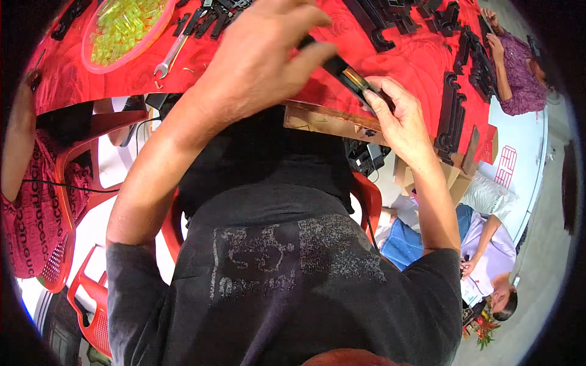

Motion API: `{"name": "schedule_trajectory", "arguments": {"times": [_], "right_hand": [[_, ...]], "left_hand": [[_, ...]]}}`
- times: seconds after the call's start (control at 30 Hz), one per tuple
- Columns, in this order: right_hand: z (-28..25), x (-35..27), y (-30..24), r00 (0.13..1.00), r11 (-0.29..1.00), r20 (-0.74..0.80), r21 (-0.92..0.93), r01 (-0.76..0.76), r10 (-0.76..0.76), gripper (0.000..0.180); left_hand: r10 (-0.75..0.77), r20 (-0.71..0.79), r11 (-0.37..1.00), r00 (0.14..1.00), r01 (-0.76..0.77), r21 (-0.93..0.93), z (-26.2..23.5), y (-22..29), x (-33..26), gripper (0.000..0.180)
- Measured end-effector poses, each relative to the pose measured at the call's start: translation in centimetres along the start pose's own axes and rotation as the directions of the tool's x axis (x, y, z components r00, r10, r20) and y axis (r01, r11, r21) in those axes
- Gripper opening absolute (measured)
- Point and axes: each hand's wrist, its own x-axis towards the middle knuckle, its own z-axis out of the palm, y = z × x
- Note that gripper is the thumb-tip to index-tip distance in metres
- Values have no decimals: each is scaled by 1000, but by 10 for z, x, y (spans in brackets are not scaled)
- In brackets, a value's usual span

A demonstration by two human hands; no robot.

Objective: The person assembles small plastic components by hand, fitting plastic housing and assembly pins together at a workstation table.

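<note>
My right hand (397,113) is closed on the near end of a long, narrow black plastic piece (343,72), thumb on top. An orange-yellow strip shows in a slot of the piece. My left hand (262,52) is over its far end, somewhat blurred, with thumb and fingers apart. The black piece passes behind the left thumb, and whether that hand touches it I cannot tell. A metal wrench (171,56) rests on the red tablecloth (210,58) left of my left hand. Beyond it stands a pink basin (91,60) full of small clear yellow-green pieces.
Several black plastic parts (452,113) lie along the table's right side, with more at the far edge. Two other people (519,76) are at the right, one seated lower down (491,241). Red plastic chairs (91,299) stand at the left. Cardboard boxes (442,177) are below the table's right side.
</note>
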Motion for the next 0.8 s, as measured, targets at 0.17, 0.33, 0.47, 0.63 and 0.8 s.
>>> {"name": "schedule_trajectory", "arguments": {"times": [0.17,0.33,0.47,0.63,0.8], "right_hand": [[3,3,-10,985,977,-21,-136,166,-171,20],[1,0,-17,991,981,52,-142,132,-126,19],[-1,3,-20,980,963,83,-191,191,-178,18],[-3,5,-28,985,954,138,-266,138,-103,20],[0,10,-28,982,919,130,-354,174,-136,22]], "left_hand": [[-95,641,995,761,56,81,7,10,24,37],[-133,855,991,501,90,101,18,14,39,30],[-72,862,974,502,221,-47,26,1,37,26],[-48,846,987,531,156,-42,28,-1,32,19],[-97,781,995,617,88,54,29,9,28,17]]}}
